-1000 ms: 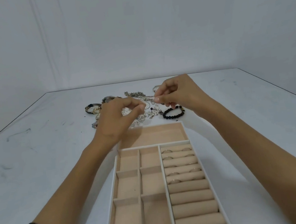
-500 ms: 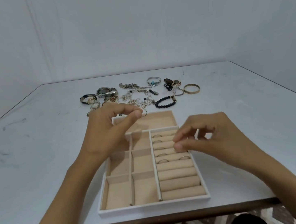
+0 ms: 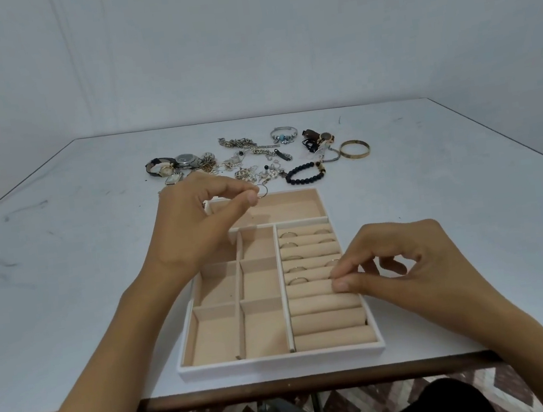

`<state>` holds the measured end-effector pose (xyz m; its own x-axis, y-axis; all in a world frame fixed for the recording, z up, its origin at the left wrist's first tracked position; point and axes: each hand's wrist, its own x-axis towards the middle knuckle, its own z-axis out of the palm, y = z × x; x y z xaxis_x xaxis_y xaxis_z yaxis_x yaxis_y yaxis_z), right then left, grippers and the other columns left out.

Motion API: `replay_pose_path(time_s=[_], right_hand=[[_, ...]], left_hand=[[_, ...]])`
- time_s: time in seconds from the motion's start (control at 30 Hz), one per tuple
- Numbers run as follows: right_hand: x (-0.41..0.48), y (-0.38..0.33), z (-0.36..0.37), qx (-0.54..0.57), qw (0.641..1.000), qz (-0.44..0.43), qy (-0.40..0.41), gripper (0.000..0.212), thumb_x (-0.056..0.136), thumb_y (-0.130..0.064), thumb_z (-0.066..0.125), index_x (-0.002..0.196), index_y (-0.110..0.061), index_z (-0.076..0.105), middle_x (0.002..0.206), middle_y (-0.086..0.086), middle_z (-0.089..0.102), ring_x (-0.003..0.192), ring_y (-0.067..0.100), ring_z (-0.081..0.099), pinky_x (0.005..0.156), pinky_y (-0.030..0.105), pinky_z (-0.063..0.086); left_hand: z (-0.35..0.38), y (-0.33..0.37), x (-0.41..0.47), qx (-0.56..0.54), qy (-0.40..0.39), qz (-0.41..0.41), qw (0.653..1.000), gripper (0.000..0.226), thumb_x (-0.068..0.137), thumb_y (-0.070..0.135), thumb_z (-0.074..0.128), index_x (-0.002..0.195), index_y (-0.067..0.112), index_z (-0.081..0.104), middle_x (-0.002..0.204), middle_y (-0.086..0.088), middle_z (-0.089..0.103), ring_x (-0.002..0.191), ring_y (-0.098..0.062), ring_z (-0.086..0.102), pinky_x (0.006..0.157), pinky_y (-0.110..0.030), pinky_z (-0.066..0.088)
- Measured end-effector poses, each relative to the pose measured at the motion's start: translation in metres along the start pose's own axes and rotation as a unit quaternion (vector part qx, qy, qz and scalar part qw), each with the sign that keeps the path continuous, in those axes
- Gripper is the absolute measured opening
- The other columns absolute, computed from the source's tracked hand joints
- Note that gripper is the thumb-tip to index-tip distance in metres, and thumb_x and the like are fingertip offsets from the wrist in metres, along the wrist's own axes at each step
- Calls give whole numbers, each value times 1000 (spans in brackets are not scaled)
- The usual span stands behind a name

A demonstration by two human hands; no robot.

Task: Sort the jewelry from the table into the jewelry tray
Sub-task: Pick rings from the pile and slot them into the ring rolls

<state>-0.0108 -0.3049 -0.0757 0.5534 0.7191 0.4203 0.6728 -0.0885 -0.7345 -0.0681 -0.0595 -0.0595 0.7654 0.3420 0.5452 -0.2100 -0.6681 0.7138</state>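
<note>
1. A thin metal ring is pinched between the thumb and forefinger of the left hand. It is held above the wide far compartment of the white-rimmed rectangular jewelry tray with beige lining.
2. The right hand is set at the right end of the beige padded ring rolls. Its thumb and forefinger tips are pressed together at a slot, and it cannot be told whether anything is gripped between them.
3. Several slim rings are seated in the slots between the farther rolls.
4. The tray is laid on the white table, near its front edge.
5. Beyond the tray, unsorted pieces are spread on the table: wristwatches, silver chains, a black beaded bracelet and a plain gold bangle.
</note>
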Motion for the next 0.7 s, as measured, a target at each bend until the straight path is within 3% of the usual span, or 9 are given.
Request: replay_pose_path(time_s=[0.27, 0.47, 0.7], right_hand=[[-1, 6, 1, -18, 999, -38, -11, 7, 79, -29, 72, 79, -24, 77, 79, -7, 67, 69, 14, 58, 59, 11, 38], [-3, 6, 2, -50, 996, -68, -12, 6, 82, -21, 70, 82, -20, 77, 79, -10, 65, 70, 11, 57, 58, 10, 36], [-5, 5, 4, -60, 993, -104, -12, 17, 85, -19, 60, 87, -14, 77, 82, -7, 63, 68, 13, 58, 50, 19, 40]], left_hand=[[0, 1, -1, 4, 1, -5, 1000, 6, 82, 20, 74, 87, 21, 77, 86, 11, 73, 95, -2, 60, 87, -20, 42], [0, 1, -1, 4, -5, -4, 1000, 5, 82, 23, 75, 85, 26, 76, 86, 11, 74, 94, -2, 61, 85, -21, 42], [0, -1, -1, 12, -8, -9, 1000, 6, 80, 24, 75, 86, 25, 77, 84, 11, 74, 92, 1, 60, 80, -16, 40]])
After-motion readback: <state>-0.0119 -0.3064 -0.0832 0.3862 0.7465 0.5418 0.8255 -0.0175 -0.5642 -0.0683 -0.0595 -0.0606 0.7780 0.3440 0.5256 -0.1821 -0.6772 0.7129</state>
